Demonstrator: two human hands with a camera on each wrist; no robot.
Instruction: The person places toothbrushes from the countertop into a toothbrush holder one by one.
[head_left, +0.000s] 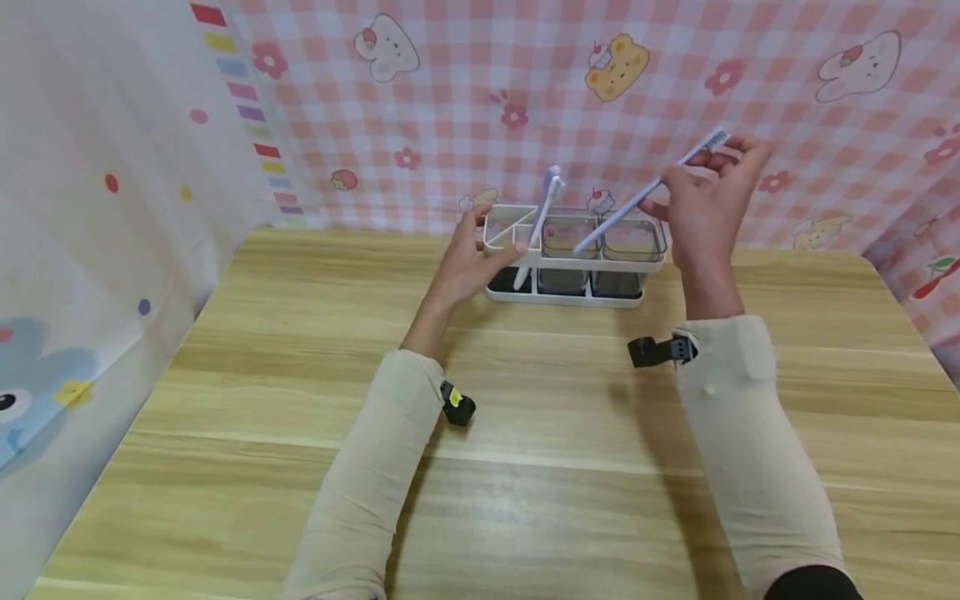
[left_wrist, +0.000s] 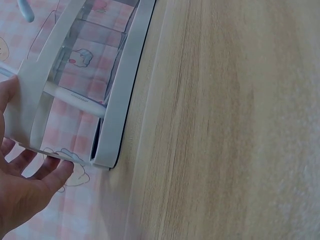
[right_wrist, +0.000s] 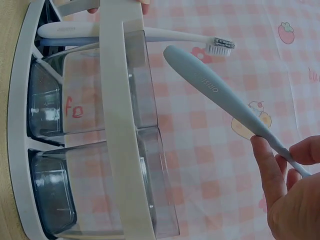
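Observation:
A white holder (head_left: 573,262) with clear cups (head_left: 633,237) stands at the back centre of the wooden table (head_left: 525,400). My left hand (head_left: 472,258) grips the holder's left end, thumb at the front and fingers behind; the left wrist view shows that hand (left_wrist: 25,190) against the holder (left_wrist: 120,95). My right hand (head_left: 708,196) is raised above the holder's right end. It pinches a pale blue toothbrush (head_left: 637,200) near its bristle head, handle slanting down toward the middle cup. In the right wrist view the toothbrush (right_wrist: 220,92) hangs beside the holder (right_wrist: 117,125). A white toothbrush (head_left: 542,218) leans in the left compartment.
A pink checked curtain (head_left: 525,100) hangs right behind the holder, and a white patterned cloth (head_left: 90,250) closes the left side. Wide bare tabletop lies between me and the holder.

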